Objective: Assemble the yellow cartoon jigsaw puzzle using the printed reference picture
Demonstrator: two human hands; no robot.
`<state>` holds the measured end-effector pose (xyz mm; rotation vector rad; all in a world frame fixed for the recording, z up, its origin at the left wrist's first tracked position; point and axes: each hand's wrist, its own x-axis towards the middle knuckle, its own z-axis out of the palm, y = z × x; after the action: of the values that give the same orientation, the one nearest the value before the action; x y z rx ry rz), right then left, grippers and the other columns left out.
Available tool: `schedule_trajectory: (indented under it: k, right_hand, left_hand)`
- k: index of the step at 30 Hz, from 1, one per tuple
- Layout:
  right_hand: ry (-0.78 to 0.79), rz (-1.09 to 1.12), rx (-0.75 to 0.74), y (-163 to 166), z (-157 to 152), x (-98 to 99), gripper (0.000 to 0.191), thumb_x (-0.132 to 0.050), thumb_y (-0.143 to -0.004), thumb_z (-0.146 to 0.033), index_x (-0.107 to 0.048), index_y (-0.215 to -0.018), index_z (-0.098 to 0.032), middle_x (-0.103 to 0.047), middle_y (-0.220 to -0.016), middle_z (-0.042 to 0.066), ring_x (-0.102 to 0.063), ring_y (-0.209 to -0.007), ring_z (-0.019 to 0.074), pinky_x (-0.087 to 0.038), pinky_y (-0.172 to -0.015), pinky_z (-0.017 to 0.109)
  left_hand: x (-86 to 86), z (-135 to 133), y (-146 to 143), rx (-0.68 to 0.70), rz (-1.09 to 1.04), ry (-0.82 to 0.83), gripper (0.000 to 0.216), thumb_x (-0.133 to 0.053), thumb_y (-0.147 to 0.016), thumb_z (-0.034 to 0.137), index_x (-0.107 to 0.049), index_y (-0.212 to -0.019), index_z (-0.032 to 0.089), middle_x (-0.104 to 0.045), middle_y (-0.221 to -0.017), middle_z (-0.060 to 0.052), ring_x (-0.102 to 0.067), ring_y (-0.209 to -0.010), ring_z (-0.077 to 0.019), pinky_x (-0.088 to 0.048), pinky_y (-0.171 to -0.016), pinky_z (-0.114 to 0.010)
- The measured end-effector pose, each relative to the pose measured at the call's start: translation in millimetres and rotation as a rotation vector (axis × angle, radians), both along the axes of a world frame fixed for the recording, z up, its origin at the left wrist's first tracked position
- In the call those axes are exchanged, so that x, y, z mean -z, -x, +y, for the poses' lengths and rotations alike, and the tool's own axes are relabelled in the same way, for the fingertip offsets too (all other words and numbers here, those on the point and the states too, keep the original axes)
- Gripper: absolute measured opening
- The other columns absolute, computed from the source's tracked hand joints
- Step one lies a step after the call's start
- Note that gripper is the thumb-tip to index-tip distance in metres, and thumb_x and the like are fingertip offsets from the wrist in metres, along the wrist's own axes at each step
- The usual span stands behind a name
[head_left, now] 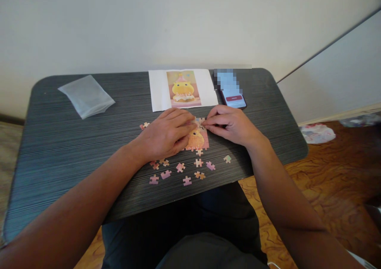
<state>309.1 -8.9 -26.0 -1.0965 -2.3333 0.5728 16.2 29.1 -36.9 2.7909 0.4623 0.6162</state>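
A partly joined jigsaw puzzle (195, 140), showing a yellow character, lies on the dark table. My left hand (171, 132) rests over its left side, fingers laid across it and covering that part. At the puzzle's upper right corner, my right hand (230, 122) has thumb and fingertips together on a puzzle piece (203, 122), where dark gaps show between pieces. Several loose pieces lie nearer the front edge, among them a pink one (187, 180) and a greenish one (227, 159). Another loose piece (145, 125) sits left of my left hand.
Behind the puzzle lies a white sheet (157, 90) printed with the yellow character picture. A lit phone (235, 98) is to its right. A clear plastic bag (87, 96) lies at the table's back left. The wall stands right behind the table (74, 153).
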Motion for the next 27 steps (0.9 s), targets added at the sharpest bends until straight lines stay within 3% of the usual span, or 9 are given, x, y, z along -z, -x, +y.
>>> schedule_trajectory:
  k: [5,11,16,27]
  right_hand:
    - [-0.013,-0.065,-0.06,0.5,-3.7,-7.7,0.024,-0.063,-0.108,-0.028,-0.086,-0.115,-0.024,-0.073,-0.108,0.008,-0.07,-0.099,0.0225,-0.058,-0.087,0.04]
    - [-0.158,-0.313,-0.071,5.3,-9.3,-14.8,0.029,-0.06,-0.109,-0.03,-0.087,-0.105,-0.019,-0.073,-0.105,0.011,-0.066,-0.097,0.0257,-0.053,-0.084,0.042]
    - [-0.242,-0.43,-0.064,9.7,-13.5,-18.4,0.032,-0.057,-0.11,-0.031,-0.086,-0.107,-0.018,-0.073,-0.101,0.011,-0.063,-0.094,0.0271,-0.051,-0.079,0.043]
    - [-0.146,-0.286,-0.07,-1.1,-13.6,-9.3,0.028,-0.061,-0.108,-0.03,-0.084,-0.121,-0.021,-0.074,-0.115,0.011,-0.068,-0.104,0.0269,-0.057,-0.089,0.043]
  left_hand:
    - [1.3,0.0,-0.2,0.0,-0.007,-0.006,0.036,-0.058,-0.108,0.02,-0.074,-0.14,0.014,-0.073,-0.14,-0.019,-0.066,-0.136,-0.0338,-0.052,-0.121,-0.057]
    - [2.1,-0.4,-0.1,-0.002,-0.007,-0.044,0.036,-0.057,-0.109,0.021,-0.074,-0.139,0.011,-0.074,-0.141,-0.019,-0.066,-0.137,-0.0339,-0.052,-0.123,-0.057]
    - [-1.2,-3.9,-2.0,-0.007,-0.004,-0.052,0.04,-0.058,-0.109,0.02,-0.07,-0.145,0.01,-0.075,-0.146,-0.016,-0.064,-0.143,-0.0352,-0.049,-0.127,-0.059]
    - [-4.3,-3.6,-3.1,0.009,0.014,-0.005,0.043,-0.06,-0.107,0.02,-0.07,-0.148,0.011,-0.075,-0.148,-0.015,-0.064,-0.145,-0.0363,-0.049,-0.127,-0.061]
